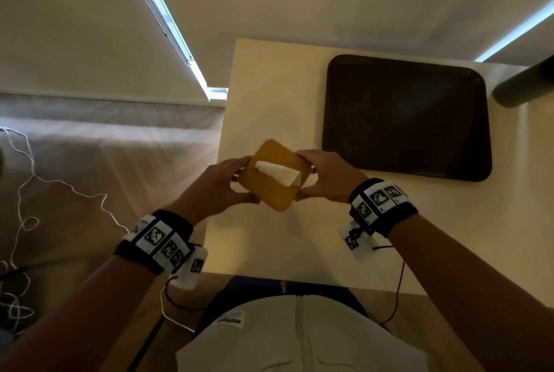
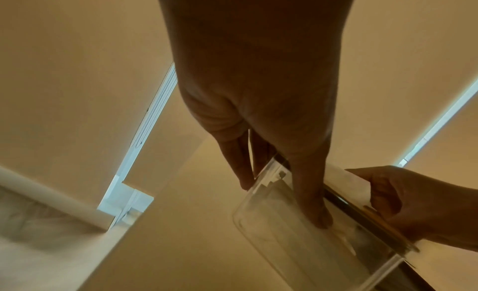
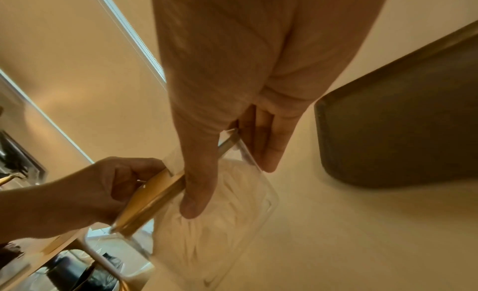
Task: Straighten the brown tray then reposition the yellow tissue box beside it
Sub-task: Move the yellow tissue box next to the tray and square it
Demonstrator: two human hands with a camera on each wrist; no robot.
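Brown tray [image 1: 407, 117] looks squared up on the table's [image 1: 269, 251] far right already, so step one seems done. Both hands, left hand [image 1: 218, 184] and right hand [image 1: 326, 175], grip the yellow tissue box [image 1: 274, 175] near-left of it, skewed; needs aligning beside the tray.

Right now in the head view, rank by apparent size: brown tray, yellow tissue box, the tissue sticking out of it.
1. brown tray, clearly largest
2. yellow tissue box, held by left hand and right hand
3. tissue, smallest
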